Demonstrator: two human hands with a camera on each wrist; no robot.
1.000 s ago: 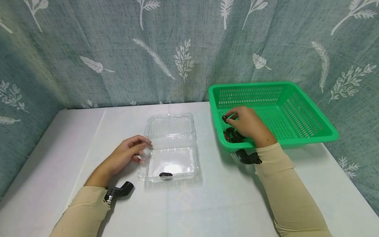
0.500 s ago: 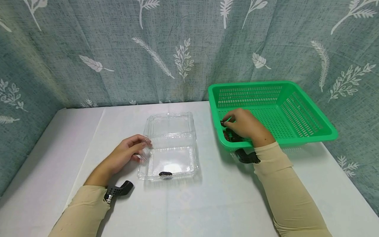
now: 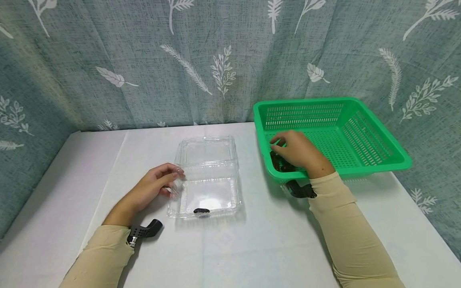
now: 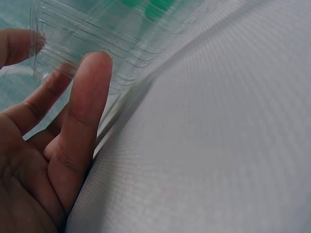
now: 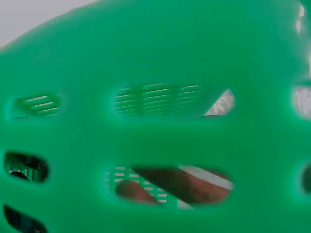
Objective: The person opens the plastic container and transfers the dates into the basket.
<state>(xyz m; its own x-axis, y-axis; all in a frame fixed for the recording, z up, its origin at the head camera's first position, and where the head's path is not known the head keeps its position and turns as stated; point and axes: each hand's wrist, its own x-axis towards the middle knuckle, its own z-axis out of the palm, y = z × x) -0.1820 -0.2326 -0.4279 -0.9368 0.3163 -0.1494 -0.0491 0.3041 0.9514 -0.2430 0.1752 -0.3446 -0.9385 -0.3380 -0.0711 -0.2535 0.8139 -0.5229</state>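
A clear plastic clamshell container [image 3: 205, 188] lies with its lid open on the white table. One dark, glossy, oblong piece, like a date [image 3: 201, 211], sits at its near edge. My left hand [image 3: 153, 186] holds the container's left side at the hinge; in the left wrist view its thumb [image 4: 90, 97] and fingers are about the clear wall. My right hand [image 3: 297, 150] is inside the green basket [image 3: 378, 168], over several similar dark dates [image 3: 282, 164]. Its thumb and finger stand apart, with nothing visible between them. The basket wall mostly hides this hand in the right wrist view.
White cloth covers the table [image 3: 230, 248]. A grey-green leaf-patterned curtain [image 3: 144, 68] hangs behind and at both sides. The basket's raised rim runs close under my right wrist. A black wrist mount [image 3: 145, 231] juts beside my left wrist.
One second ago my right hand pinched a dark date near the basket's left wall. It lowered the date, and now its fingertips show none. My left hand and the container stayed put.
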